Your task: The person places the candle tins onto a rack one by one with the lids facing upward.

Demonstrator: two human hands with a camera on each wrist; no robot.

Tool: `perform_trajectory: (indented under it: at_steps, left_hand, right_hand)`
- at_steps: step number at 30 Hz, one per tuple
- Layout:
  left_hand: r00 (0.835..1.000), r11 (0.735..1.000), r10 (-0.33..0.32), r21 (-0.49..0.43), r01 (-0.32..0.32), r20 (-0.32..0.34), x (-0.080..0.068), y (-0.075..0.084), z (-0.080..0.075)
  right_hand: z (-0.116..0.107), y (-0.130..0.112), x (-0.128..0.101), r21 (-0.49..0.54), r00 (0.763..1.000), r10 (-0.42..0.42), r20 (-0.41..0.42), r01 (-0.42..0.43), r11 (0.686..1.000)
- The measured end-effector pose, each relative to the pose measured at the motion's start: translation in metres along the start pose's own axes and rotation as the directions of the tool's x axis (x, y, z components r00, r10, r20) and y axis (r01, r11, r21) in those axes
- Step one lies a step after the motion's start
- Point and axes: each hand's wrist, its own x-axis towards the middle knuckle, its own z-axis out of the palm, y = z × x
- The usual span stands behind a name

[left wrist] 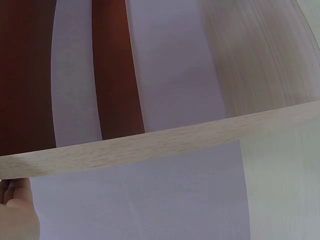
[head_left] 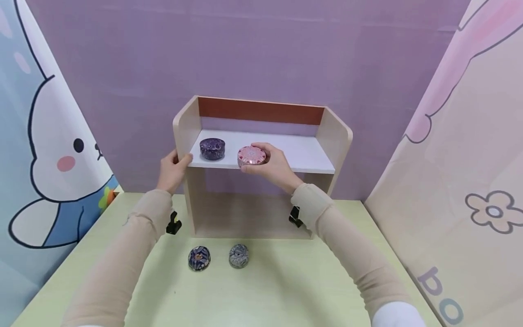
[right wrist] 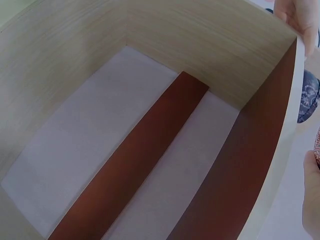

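Note:
My right hand (head_left: 278,168) holds a round pink patterned tin (head_left: 251,155) between thumb and fingers, at the front part of the white upper board of a small wooden shelf (head_left: 261,165). Whether the tin touches the board, I cannot tell. To its left on that board stands a dark purple patterned tin (head_left: 212,149). With my left hand (head_left: 173,170) I grip the shelf's left side panel (head_left: 184,131), thumb at its front edge. In the right wrist view only part of the right hand (right wrist: 312,195) and a sliver of the pink tin show.
On the pale green table (head_left: 212,299), before the shelf, lie a navy floral tin (head_left: 199,258) and a grey-blue patterned tin (head_left: 239,256). A reddish-brown back strip (head_left: 261,111) spans the shelf's top. Purple cloth (head_left: 261,50) hangs behind, with printed panels at both sides.

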Motion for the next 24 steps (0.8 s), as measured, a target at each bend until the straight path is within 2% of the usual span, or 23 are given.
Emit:
perform_trajectory:
  at_steps: [16, 24]
  left_hand:
    - [1.000, 1.000, 0.000, 0.008, 0.000, -0.008, 0.002, -0.001, 0.001]
    - [1.000, 1.000, 0.008, 0.013, -0.008, -0.018, 0.002, -0.003, 0.002]
  right_hand:
    - [0.000, 0.003, 0.021, 0.011, 0.996, 0.044, -0.083, -0.043, 0.999]
    - [0.001, 0.006, 0.029, 0.006, 0.993, 0.071, -0.098, -0.071, 0.997]
